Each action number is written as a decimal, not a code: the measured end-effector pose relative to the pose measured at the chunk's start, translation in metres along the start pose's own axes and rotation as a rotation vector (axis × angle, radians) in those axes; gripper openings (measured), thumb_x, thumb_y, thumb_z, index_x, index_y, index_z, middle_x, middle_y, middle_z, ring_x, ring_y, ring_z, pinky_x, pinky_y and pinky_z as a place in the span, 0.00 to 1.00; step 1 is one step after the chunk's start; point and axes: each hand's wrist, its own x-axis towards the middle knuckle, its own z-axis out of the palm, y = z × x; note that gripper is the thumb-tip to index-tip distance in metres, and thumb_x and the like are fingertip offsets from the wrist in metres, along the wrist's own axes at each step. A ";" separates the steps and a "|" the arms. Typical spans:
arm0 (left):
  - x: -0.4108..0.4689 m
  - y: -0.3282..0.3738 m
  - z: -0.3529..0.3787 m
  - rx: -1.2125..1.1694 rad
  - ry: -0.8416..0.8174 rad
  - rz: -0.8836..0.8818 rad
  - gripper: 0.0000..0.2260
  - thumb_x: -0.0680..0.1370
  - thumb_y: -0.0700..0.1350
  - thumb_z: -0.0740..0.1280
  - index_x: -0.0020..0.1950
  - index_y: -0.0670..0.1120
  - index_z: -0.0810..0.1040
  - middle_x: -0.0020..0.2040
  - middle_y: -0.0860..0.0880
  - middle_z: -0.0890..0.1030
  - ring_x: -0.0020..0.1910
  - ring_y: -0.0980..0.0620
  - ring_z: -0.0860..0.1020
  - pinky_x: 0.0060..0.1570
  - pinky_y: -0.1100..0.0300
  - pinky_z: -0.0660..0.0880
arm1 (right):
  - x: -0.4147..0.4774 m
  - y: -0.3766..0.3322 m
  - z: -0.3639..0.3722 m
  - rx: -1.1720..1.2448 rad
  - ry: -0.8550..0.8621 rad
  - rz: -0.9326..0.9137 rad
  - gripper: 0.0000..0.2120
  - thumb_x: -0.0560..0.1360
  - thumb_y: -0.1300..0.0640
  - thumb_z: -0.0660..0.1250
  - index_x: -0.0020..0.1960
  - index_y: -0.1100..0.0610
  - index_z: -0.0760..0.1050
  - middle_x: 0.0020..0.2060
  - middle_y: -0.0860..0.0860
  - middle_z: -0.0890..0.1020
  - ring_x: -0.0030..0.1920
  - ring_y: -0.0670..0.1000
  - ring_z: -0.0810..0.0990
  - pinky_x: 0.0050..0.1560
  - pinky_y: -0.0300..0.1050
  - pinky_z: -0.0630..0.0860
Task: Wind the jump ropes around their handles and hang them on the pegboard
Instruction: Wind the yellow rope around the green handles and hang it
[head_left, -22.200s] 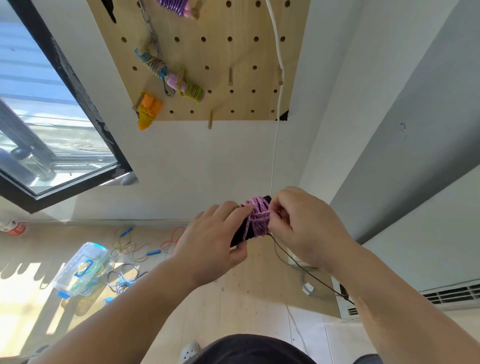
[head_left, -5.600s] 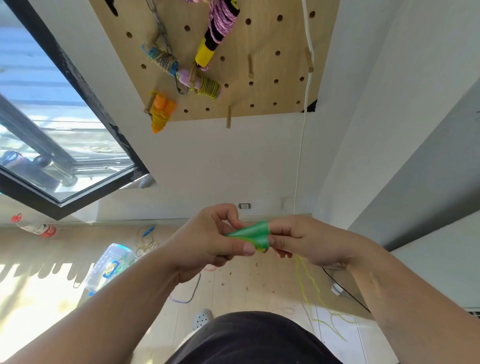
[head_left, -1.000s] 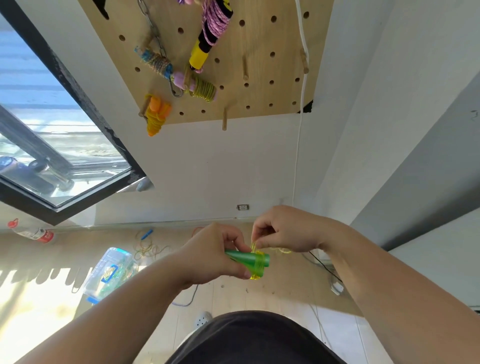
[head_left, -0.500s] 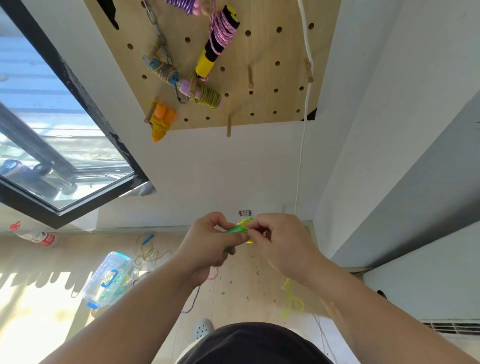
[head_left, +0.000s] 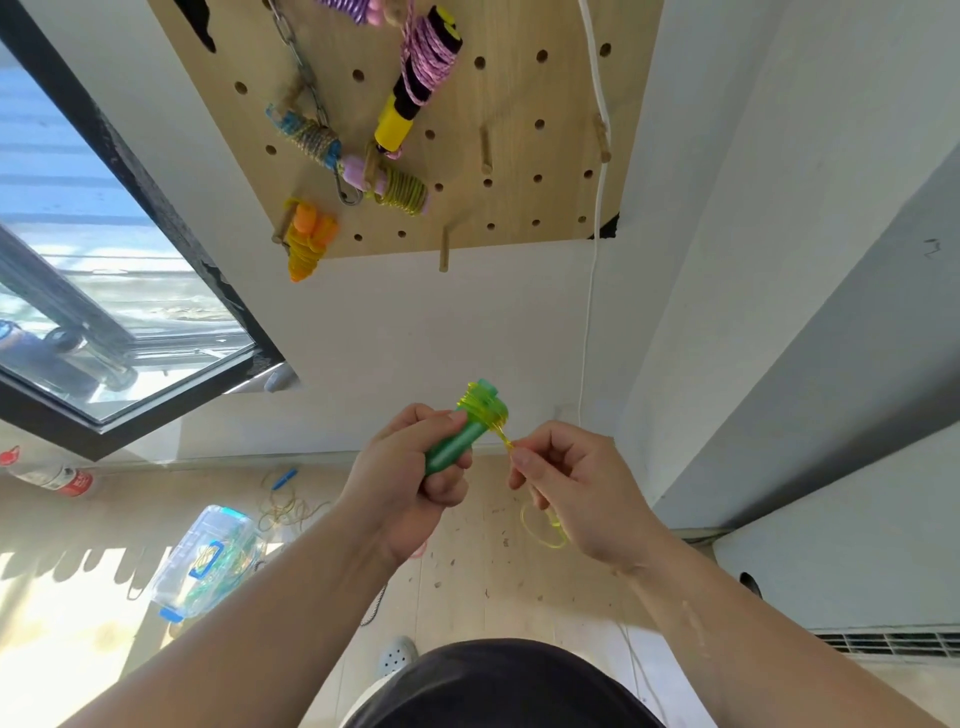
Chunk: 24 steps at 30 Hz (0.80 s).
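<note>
White wall and pale wooden floor (head_left: 524, 582) form the backdrop, with a wooden pegboard (head_left: 519, 93) mounted above. Centre frame, the green handles (head_left: 457, 436) of a jump rope are held together, tilted up and to the right, in the clenched left hand (head_left: 410, 493); several turns of yellow-green rope (head_left: 485, 410) already circle their upper ends. The right hand (head_left: 576, 488), just beside the handles, pinches the rope between thumb and forefinger close to the wound turns, and a loose loop of the same rope hangs below its palm. On the pegboard hang wound ropes: a black-and-yellow handle bundle (head_left: 421, 78) wrapped in pink cord, a pink handle bundle (head_left: 389, 184) wrapped in olive cord, a blue-tipped bundle (head_left: 306, 135) beside a metal chain (head_left: 301, 62), and an orange bundle (head_left: 306, 239) at the lower left. A white cable (head_left: 592, 270) runs down the wall. On the floor lie a clear plastic box (head_left: 208, 561), unwound ropes (head_left: 285, 506) and a bottle (head_left: 49, 475) below the window (head_left: 104, 291).
</note>
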 end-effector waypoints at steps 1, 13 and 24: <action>-0.002 0.002 0.000 0.003 -0.018 0.009 0.15 0.79 0.37 0.67 0.34 0.45 0.68 0.31 0.41 0.73 0.20 0.52 0.60 0.25 0.62 0.56 | 0.000 0.002 -0.002 0.025 -0.027 0.022 0.08 0.81 0.61 0.67 0.44 0.55 0.79 0.35 0.50 0.83 0.31 0.47 0.72 0.34 0.40 0.69; -0.026 -0.005 -0.005 0.333 -0.321 -0.090 0.09 0.70 0.31 0.75 0.38 0.44 0.79 0.34 0.41 0.76 0.27 0.48 0.73 0.23 0.63 0.61 | 0.025 0.010 -0.030 -0.381 -0.385 0.012 0.04 0.76 0.54 0.71 0.44 0.51 0.84 0.38 0.54 0.83 0.37 0.51 0.77 0.41 0.45 0.72; 0.001 -0.033 -0.029 1.140 -0.048 0.142 0.10 0.68 0.46 0.78 0.36 0.55 0.77 0.38 0.45 0.83 0.33 0.51 0.78 0.35 0.50 0.78 | 0.040 -0.001 0.005 -0.755 -0.364 0.048 0.10 0.78 0.49 0.70 0.45 0.55 0.83 0.38 0.50 0.84 0.40 0.52 0.81 0.43 0.48 0.77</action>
